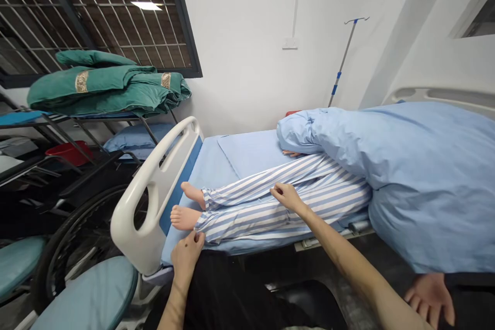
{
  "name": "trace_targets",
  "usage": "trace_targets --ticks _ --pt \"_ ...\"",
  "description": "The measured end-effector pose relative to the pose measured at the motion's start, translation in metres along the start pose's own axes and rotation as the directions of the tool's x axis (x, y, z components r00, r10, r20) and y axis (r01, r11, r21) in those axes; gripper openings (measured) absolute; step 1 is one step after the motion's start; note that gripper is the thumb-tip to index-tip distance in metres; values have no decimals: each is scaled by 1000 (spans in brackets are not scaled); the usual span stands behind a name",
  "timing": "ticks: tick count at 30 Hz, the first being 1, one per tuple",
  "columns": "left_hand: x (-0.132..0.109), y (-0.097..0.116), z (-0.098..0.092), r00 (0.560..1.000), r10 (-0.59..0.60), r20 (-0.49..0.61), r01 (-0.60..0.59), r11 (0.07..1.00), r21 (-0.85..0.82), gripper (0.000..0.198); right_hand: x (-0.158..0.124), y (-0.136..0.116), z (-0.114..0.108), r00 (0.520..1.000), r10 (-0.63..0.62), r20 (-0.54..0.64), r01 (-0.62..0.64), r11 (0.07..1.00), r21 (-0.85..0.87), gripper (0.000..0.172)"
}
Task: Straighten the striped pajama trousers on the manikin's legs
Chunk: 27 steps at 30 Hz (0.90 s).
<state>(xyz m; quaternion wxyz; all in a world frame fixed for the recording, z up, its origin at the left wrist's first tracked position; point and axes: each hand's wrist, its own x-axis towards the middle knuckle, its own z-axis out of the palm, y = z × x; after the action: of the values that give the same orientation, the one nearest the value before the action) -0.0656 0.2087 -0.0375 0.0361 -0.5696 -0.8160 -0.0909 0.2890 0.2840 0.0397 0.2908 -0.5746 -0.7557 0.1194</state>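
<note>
Near the foot edge of the bed (216, 165), the striped trousers (251, 206) are pinched at the cuff by the left hand (187, 253) and mid-leg by the right hand (286, 196).

White walls (240, 36), barred window (96, 10), IV pole (344, 56), wheelchair (77, 237) beside bed footboard (154, 185).

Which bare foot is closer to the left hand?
The front foot, by the bed's edge: the left hand pinches the striped cuff right beside it. The other foot lies farther back.
</note>
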Motion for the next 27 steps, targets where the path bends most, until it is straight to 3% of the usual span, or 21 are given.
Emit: trace_targets --ticks 4,7,14,18,21,23,27 --pt "-7 7 3 992 121 25 -121 993 7 35 -7 1 1 999 19 -41 -16 998 67 33" --pt "-10 12 5 974 205 97 -207 978 13 31 -4 -15 9 999 -46 -18 48 987 153 31" --pt "-11 17 2 974 151 168 -157 987 25 30 21 -107 31 968 -249 18 208 844 494 31" --pt "-12 18 -4 973 99 208 -104 995 13 30 30 -163 56 953 -300 35 194 696 691 35" --pt "-12 19 -8 970 85 230 -88 996 4 30 37 -188 79 949 -313 35 174 614 770 36" --pt "-11 19 -9 966 82 244 -83 997 -4 30 42 -189 99 955 -293 40 166 645 746 34" --pt "-11 17 -9 965 82 250 -76 996 -36 30 48 -159 145 967 -152 203 21 846 532 32"
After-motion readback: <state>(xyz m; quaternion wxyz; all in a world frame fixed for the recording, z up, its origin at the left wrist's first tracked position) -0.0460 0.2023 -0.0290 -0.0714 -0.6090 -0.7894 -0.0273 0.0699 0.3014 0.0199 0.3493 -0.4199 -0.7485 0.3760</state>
